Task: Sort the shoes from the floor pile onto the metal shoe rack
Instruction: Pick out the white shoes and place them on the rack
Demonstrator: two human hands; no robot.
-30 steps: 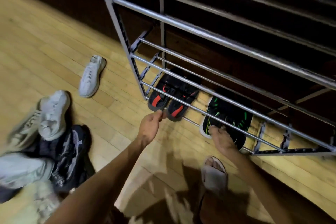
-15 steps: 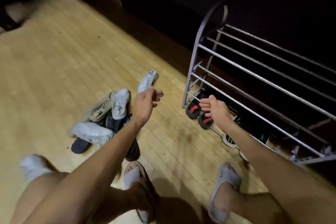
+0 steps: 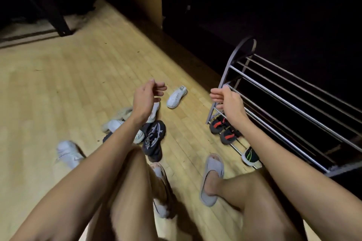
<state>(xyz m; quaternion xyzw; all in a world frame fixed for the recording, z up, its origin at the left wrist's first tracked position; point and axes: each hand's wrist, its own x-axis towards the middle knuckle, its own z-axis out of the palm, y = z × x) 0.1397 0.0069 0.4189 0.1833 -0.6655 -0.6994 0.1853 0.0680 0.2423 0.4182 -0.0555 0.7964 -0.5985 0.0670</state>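
A pile of white and dark sneakers (image 3: 137, 129) lies on the wooden floor (image 3: 58, 84), left of the metal shoe rack (image 3: 293, 107), whose bottom tier holds black-and-red shoes (image 3: 223, 129).

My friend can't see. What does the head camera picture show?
Two empty hands, left hand and right hand, hang above a wooden floor. A pile of shoes lies beneath; a metal shoe rack at right holds shoes on its bottom shelf.

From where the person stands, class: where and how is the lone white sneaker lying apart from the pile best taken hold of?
Probably by its collar. The white sneaker lies alone on bare floor, sole down, opening facing up, so fingers can pinch its rim from above. The left hand, empty with fingers loosely curled, looks nearer to it.
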